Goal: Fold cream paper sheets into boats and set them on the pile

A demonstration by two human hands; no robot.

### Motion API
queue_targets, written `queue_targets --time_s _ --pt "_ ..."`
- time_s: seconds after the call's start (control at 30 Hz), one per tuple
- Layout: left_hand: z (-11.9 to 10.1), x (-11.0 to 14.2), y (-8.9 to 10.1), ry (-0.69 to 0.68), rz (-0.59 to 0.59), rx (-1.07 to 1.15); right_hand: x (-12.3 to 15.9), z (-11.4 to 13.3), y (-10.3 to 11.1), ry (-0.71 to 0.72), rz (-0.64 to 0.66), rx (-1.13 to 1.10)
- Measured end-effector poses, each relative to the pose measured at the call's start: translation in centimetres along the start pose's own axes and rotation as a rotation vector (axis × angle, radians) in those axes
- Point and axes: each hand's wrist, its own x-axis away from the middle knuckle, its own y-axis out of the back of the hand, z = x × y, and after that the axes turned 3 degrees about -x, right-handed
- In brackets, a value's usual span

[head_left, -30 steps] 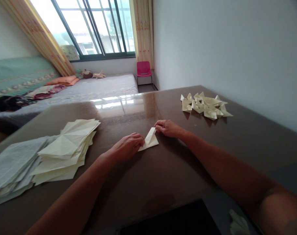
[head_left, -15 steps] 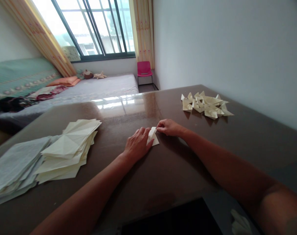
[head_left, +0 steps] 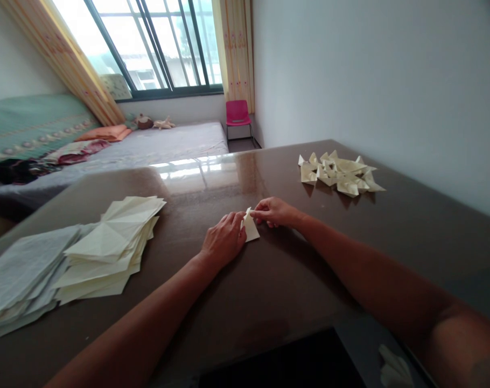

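Note:
A small folded piece of cream paper [head_left: 251, 230] rests on the brown table in front of me. My left hand [head_left: 225, 235] grips its left side, with the fingers closed over the edge and the thumb beside it. At the paper's upper right corner, my right hand [head_left: 276, 212] pinches the tip between thumb and forefinger, and a narrow flap stands up there. Part of the paper is hidden under the left fingers.
Creased cream sheets [head_left: 119, 226] lie stacked on the left, beside a pile of greyish sheets [head_left: 27, 269]. Several folded paper shapes [head_left: 342, 172] sit together at the back right. The glossy table [head_left: 212, 334] meets a white wall [head_left: 374, 75]. Beyond stand a bed [head_left: 180, 140] and pink chair [head_left: 237, 112].
My right fingers have shifted slightly left, bringing the paper's top corner inward so it stands up. My left hand has drawn back a little to the left, showing more of the paper.

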Motion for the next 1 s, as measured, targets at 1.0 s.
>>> queue_targets --time_s 1.0 --pt "0.4 -0.4 -0.8 0.0 -0.07 0.018 -0.2 -0.7 -1.7 0.293 -0.238 0.488"
